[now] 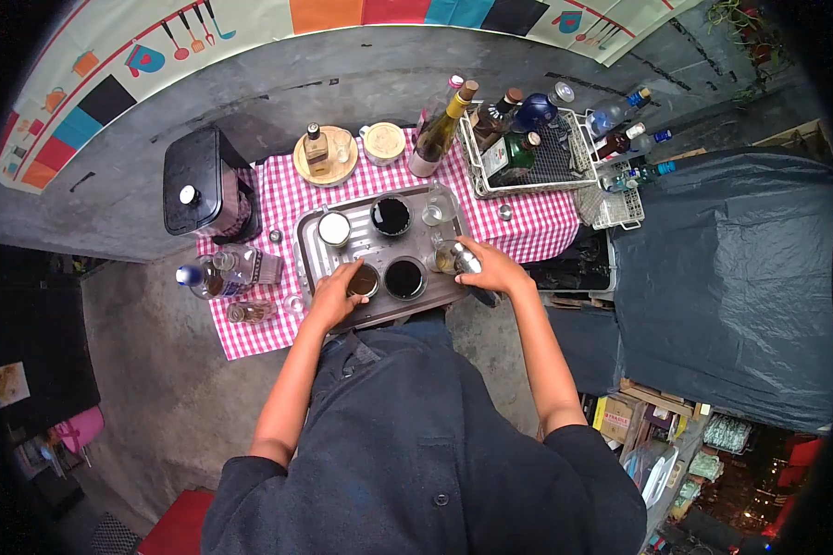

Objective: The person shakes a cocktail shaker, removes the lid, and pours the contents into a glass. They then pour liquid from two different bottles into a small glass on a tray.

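My left hand (pixel 337 292) is closed round a glass of brown drink (pixel 364 281) at the near left of the grey tray (pixel 307 248). On the right, my right hand (pixel 491 267) grips a silver jigger (pixel 465 260), which is tilted beside a small glass (pixel 444 257). Between my hands stands a glass of dark liquid (pixel 404 277). Farther back on the tray are a larger dark-filled glass (pixel 391 215), a cup with white contents (pixel 334 228) and a clear glass (pixel 434 214).
A checkered cloth (pixel 278 191) lies under the tray. Behind stand a wine bottle (pixel 441 129) and a wooden board (pixel 326 168) with a small bottle. A black bin (pixel 192 185) is left; a wire basket (pixel 528 189) of bottles is right. More bottles (pixel 204 279) stand front left.
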A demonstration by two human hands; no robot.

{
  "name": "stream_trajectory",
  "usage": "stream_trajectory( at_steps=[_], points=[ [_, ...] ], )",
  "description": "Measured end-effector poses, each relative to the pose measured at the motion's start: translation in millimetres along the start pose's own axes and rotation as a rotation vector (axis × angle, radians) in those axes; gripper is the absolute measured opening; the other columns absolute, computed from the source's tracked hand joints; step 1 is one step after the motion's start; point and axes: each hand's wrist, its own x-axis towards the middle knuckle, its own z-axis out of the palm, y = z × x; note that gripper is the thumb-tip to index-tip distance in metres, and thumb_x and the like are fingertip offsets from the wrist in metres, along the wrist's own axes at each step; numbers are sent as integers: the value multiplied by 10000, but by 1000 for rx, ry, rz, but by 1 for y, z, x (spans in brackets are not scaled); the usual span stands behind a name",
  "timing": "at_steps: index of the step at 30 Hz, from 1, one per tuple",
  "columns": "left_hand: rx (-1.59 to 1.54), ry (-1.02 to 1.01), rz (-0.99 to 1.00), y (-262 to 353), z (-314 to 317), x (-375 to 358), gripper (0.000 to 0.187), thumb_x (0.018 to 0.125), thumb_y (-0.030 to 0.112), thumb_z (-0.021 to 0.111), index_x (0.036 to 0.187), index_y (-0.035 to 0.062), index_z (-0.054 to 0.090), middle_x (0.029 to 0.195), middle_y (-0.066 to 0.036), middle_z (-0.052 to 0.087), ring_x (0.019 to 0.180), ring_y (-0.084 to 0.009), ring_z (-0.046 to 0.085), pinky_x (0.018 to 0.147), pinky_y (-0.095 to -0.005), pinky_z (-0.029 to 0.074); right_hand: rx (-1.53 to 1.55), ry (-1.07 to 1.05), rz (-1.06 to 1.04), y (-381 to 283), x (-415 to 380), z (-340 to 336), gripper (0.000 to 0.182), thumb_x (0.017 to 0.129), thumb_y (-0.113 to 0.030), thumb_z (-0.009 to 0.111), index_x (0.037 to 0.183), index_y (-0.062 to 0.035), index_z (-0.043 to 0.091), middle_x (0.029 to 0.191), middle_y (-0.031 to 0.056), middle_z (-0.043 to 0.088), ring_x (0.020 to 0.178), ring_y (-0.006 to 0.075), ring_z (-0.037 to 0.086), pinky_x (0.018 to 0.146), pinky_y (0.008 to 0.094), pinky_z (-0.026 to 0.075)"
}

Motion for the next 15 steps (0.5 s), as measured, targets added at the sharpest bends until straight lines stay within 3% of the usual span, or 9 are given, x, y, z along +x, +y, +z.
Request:
stream_trajectory(
  at_steps=[2, 8, 10, 15],
  points=[
    [-5, -8, 2, -6, 4, 0, 803, 736, 195, 801, 1443, 113, 430, 1347, -110, 541, 1242, -306, 523, 1020, -459, 382, 1, 2, -3, 4, 2, 2, 865, 710, -349, 788, 1459, -181, 389, 1286, 255, 564, 1188, 396, 551, 1004, 433, 448],
    [-8, 5, 25, -8, 4, 0, 805, 732, 209, 804, 1439, 111, 431, 1341, -110, 543, 1232, -310, 527, 1004, -464, 388, -18, 13, -14, 3, 1, 1, 877, 712, -332, 788, 1470, -156, 382, 1231, 252, 587, 1141, 387, 580, 992, 421, 453],
    [-2, 20, 23, 0, 0, 0, 807, 703, 128, 818, 1421, 79, 454, 1341, -158, 553, 1230, -364, 537, 1021, -425, 443, -14, 5, -2, 2, 1, 1, 870, 712, -335, 790, 1464, -162, 389, 1260, 254, 575, 1166, 391, 564, 1002, 425, 449],
    [-15, 13, 11, 5, -3, -1, 808, 702, 124, 818, 1422, 81, 453, 1337, -158, 555, 1227, -363, 539, 1018, -427, 444, -14, 15, -36, 5, 2, 2, 864, 719, -321, 788, 1466, -157, 385, 1233, 248, 591, 1144, 387, 579, 990, 424, 455]
  ],
)
